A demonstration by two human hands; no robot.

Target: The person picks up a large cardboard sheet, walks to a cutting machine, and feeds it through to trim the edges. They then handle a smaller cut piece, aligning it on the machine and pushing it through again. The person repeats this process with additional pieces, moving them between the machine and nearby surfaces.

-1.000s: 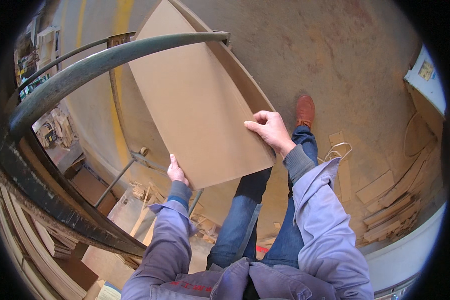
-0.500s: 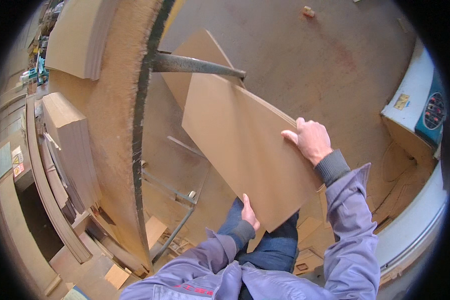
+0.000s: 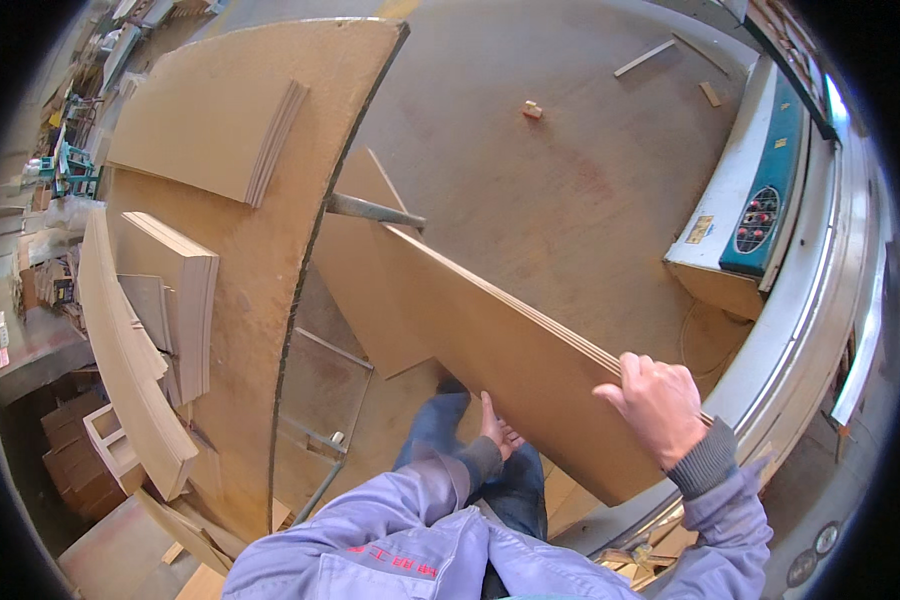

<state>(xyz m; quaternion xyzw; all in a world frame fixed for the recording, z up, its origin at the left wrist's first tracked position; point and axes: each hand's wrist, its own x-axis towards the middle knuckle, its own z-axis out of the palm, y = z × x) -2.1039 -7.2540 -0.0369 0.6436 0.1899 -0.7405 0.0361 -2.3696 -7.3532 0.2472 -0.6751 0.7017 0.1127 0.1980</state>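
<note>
We log the stack of thin brown boards [image 3: 510,350] in front of the body, tilted, with its layered long edge facing up and running from upper left to lower right. The right hand [image 3: 658,408] holds it near the right end of that edge: this grip is closed on the boards, thumb on the near side, fingers folded over the top. The left hand [image 3: 497,430] is at the lower edge, thumb raised and fingers spread; we read this grip as wide, and cannot tell how much weight it bears. The far end of the stack lies close to a metal bar [image 3: 375,208] projecting from the bench [image 3: 255,250]; we cannot tell if they touch. On the bench, left of the stack, we note an upper board pile [image 3: 205,135] and a lower board pile [image 3: 185,300]. Right: a white and teal machine [image 3: 757,215] with round buttons. A small block [image 3: 532,109] lies on the floor [image 3: 470,110] beyond.
</note>
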